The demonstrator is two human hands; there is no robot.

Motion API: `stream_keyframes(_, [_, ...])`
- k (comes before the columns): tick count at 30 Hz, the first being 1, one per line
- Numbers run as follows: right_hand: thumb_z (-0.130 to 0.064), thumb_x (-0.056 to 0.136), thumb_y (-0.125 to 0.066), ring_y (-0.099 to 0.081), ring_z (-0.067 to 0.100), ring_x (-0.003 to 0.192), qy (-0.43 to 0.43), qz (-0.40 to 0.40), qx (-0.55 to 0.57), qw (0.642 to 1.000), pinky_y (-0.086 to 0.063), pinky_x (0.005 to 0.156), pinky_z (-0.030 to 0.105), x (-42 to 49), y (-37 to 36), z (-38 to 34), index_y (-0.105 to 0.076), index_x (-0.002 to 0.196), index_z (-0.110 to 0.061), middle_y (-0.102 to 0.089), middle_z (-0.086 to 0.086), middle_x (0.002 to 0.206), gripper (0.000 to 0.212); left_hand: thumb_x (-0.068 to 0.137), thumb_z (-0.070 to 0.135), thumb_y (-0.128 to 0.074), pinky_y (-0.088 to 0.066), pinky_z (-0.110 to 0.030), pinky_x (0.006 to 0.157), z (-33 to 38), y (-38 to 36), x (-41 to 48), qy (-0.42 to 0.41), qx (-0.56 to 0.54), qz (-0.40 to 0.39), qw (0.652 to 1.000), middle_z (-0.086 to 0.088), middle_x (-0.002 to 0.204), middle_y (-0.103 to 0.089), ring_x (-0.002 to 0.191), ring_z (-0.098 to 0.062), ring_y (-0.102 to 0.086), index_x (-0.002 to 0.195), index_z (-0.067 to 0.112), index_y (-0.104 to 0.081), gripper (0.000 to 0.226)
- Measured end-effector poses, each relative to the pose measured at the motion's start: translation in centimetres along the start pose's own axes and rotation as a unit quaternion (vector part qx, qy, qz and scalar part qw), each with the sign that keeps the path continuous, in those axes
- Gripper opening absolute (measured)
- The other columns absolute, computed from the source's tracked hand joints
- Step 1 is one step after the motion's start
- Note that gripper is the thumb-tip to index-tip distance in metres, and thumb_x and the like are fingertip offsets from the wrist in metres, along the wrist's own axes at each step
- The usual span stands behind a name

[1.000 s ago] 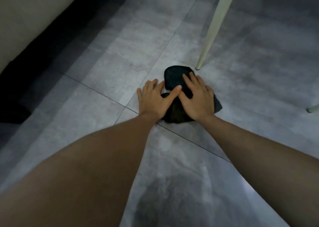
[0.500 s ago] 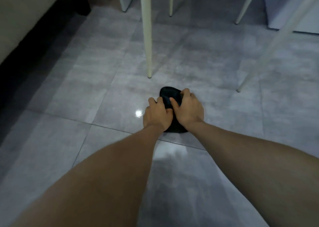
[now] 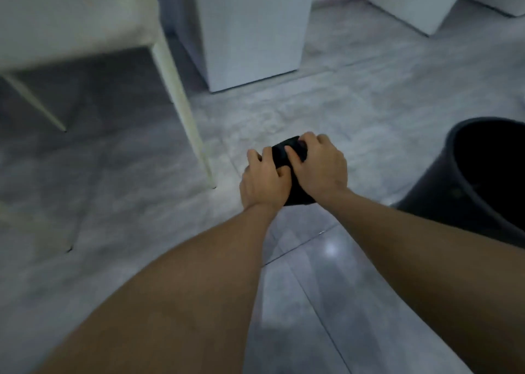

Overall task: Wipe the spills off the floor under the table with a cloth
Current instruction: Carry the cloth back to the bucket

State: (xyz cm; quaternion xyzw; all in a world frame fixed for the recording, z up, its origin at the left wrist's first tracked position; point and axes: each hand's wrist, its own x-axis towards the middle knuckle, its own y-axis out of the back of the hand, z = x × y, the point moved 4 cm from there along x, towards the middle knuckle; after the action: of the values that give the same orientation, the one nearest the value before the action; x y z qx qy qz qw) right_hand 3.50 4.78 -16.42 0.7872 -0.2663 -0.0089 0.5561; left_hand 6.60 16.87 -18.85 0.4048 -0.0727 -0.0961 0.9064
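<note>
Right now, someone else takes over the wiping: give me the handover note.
Left hand: closed on the dark cloth, near side.
Right hand: closed on the same cloth, far side.
Cloth is bunched between both hands, by the white leg. Black bucket stands to the right.
Done: cannot tell; no spill is visible on the grey floor.
Left: check under the table, wipe anything wet.

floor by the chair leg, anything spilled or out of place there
Nothing clearly stands out. The grey tile floor shows no distinct puddle or stain, though the frame is blurred; the bright spot nearer the camera looks like a light reflection. Both the left hand and right hand grip the bunched dark cloth, between the chair leg and a dark bucket.
</note>
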Motion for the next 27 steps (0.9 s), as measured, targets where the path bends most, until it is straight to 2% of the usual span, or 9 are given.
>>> stream_keyframes(6, [-0.046,0.099,-0.052,-0.061,0.032,0.086,-0.061,0.071,-0.111,0.989,-0.040,0.067,0.036,2.1,13.0,7.9,-0.059,0.112,-0.014,-0.059,0.010,0.108,0.036,0.096,0.028,-0.049,-0.046,-0.043,0.069,14.5,-3.7,-0.3,-0.103,-0.066,-0.026,0.992,-0.010,0.117,-0.045,0.080,-0.033,-0.054,0.126,0.015,-0.053,0.033])
stream_keyframes(11, [-0.047,0.095,-0.057,-0.062,0.031,0.091,-0.126,0.106,-0.144,0.976,-0.041,0.069,0.035,2.3,20.8,13.5,-0.064,0.110,-0.017,-0.061,0.009,0.106,0.034,0.095,0.031,-0.050,-0.041,-0.040,0.072,23.2,-5.9,-2.0,-0.160,-0.107,-0.066,0.979,-0.008,0.122,-0.045,0.081,-0.026,-0.048,0.130,0.016,-0.051,0.038])
stream_keyframes(13, [-0.051,0.093,-0.060,-0.061,0.031,0.098,-0.162,0.081,-0.174,0.968,-0.043,0.073,0.036,1.7,21.8,16.0,-0.066,0.113,-0.020,-0.062,0.009,0.111,0.038,0.095,0.033,-0.051,-0.045,-0.043,0.079,24.9,-7.3,-2.6,-0.159,-0.115,-0.104,0.975,-0.007,0.130,-0.046,0.091,-0.028,-0.052,0.138,0.016,-0.045,0.047])
stream_keyframes(16, [-0.062,0.095,-0.050,-0.045,0.037,0.129,-0.245,-0.004,-0.231,0.942,-0.040,0.096,0.051,-0.4,20.9,18.6,-0.049,0.140,-0.022,-0.049,0.016,0.140,0.060,0.096,0.046,-0.048,-0.043,-0.048,0.099,24.1,-10.0,-3.5,-0.121,-0.077,-0.155,0.977,-0.011,0.142,-0.045,0.121,-0.035,-0.050,0.150,0.013,-0.034,0.064])
stream_keyframes(18, [-0.062,0.098,-0.039,-0.038,0.040,0.135,-0.286,-0.011,-0.149,0.947,-0.035,0.105,0.058,-1.6,19.4,19.3,-0.038,0.149,-0.020,-0.041,0.018,0.148,0.066,0.099,0.060,-0.034,-0.031,-0.049,0.108,22.4,-11.4,-3.8,-0.092,-0.034,-0.196,0.976,-0.011,0.151,-0.041,0.133,-0.036,-0.041,0.155,0.020,-0.028,0.070])
stream_keyframes(20, [-0.067,0.096,-0.029,-0.045,0.040,0.133,-0.300,-0.029,0.003,0.954,-0.038,0.108,0.054,-2.3,17.2,19.0,-0.039,0.149,-0.018,-0.046,0.017,0.147,0.073,0.100,0.064,-0.016,-0.021,-0.050,0.115,21.5,-12.5,-4.0,-0.081,-0.006,-0.244,0.966,-0.005,0.162,-0.031,0.143,-0.034,-0.031,0.159,0.029,-0.019,0.069])
stream_keyframes(22, [-0.067,0.096,-0.025,-0.046,0.038,0.135,-0.316,-0.054,0.089,0.943,-0.037,0.111,0.051,-3.1,15.1,18.6,-0.030,0.155,-0.020,-0.047,0.016,0.149,0.076,0.099,0.062,-0.003,-0.014,-0.052,0.119,21.2,-13.3,-3.9,-0.075,0.004,-0.291,0.954,0.000,0.167,-0.022,0.149,-0.032,-0.024,0.160,0.036,-0.014,0.067])
stream_keyframes(24, [-0.062,0.101,-0.024,-0.043,0.037,0.138,-0.329,-0.055,0.091,0.938,-0.034,0.113,0.049,-3.7,14.4,18.4,-0.018,0.160,-0.021,-0.043,0.014,0.154,0.072,0.096,0.064,0.006,-0.011,-0.055,0.120,21.0,-13.8,-3.8,-0.071,0.008,-0.328,0.942,0.000,0.164,-0.029,0.149,-0.033,-0.024,0.159,0.039,-0.018,0.071])
stream_keyframes(27, [-0.060,0.102,-0.023,-0.046,0.036,0.136,-0.323,-0.052,0.065,0.943,-0.036,0.111,0.049,-3.7,14.3,18.6,-0.017,0.160,-0.021,-0.046,0.014,0.152,0.070,0.095,0.064,0.010,-0.008,-0.056,0.121,20.8,-14.0,-3.4,-0.085,0.024,-0.351,0.932,-0.001,0.164,-0.029,0.151,-0.032,-0.022,0.159,0.037,-0.019,0.075])
